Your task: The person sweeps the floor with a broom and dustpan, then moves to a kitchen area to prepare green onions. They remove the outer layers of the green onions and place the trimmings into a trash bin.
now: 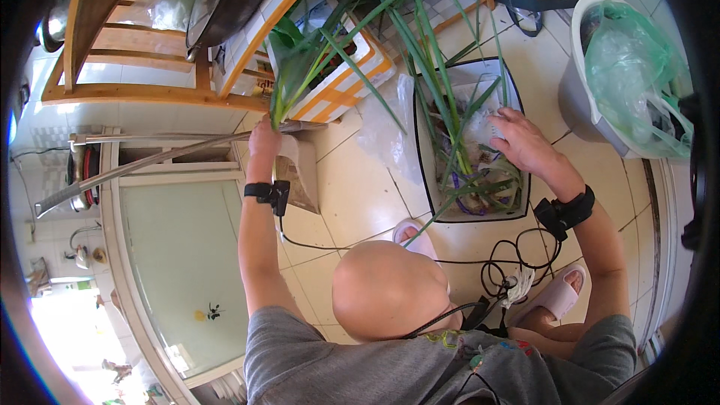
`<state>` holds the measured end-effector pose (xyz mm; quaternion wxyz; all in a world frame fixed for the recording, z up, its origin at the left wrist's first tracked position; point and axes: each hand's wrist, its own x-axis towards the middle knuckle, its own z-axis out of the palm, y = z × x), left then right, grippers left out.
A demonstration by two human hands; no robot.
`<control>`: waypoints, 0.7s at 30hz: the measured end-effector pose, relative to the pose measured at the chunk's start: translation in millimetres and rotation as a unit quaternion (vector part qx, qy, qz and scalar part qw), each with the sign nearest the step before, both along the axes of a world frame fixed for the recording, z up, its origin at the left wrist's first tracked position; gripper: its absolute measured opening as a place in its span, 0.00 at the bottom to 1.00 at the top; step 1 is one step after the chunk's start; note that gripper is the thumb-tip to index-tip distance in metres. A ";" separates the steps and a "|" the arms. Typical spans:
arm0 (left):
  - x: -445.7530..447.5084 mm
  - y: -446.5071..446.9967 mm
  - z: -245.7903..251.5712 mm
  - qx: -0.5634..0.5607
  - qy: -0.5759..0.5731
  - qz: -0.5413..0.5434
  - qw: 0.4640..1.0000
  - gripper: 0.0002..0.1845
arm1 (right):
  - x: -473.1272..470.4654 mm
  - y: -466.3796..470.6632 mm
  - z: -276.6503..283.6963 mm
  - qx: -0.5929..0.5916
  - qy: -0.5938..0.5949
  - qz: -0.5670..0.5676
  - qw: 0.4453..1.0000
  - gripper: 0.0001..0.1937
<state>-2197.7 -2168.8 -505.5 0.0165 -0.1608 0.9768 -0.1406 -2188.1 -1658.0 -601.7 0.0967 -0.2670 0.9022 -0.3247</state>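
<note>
My left hand (264,136) is closed around the lower end of a bunch of leafy green stalks (288,90). Their leaves fan up in front of a white foam box with orange tape (343,90). On the floor before me, a fabric bin with black-edged sides (423,174) contains long green scallions (444,90), whose leaves stick out past its far side. A coiled green bundle with purple ties (500,185) lies at the bin's near end. Over the bin's right side is my right hand (523,138), fingers apart, beside some clear plastic (481,118); whether it touches the plastic, I cannot tell.
A grey bucket (579,107) with a green plastic bag (630,67) stands right. A long-handled dustpan (298,171) is beside my left hand, its metal handle (163,163) reaching left. A wooden rack (157,93) stands far left. Black cables (506,259) loop near my feet.
</note>
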 end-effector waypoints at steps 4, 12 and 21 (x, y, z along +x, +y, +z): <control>-34.8 37.5 -5.4 -0.062 -0.021 0.009 0.998 0.31 | 1.9 -2.6 -3.9 0.032 -0.034 0.018 0.999 0.17; -93.5 49.6 -19.3 0.220 -0.025 -0.056 0.974 0.47 | 8.2 -11.8 -5.7 0.029 -0.036 0.095 0.994 0.16; -134.1 18.1 -24.7 0.395 0.079 0.112 0.908 0.35 | 8.7 -16.2 -0.4 0.049 -0.082 0.112 0.989 0.14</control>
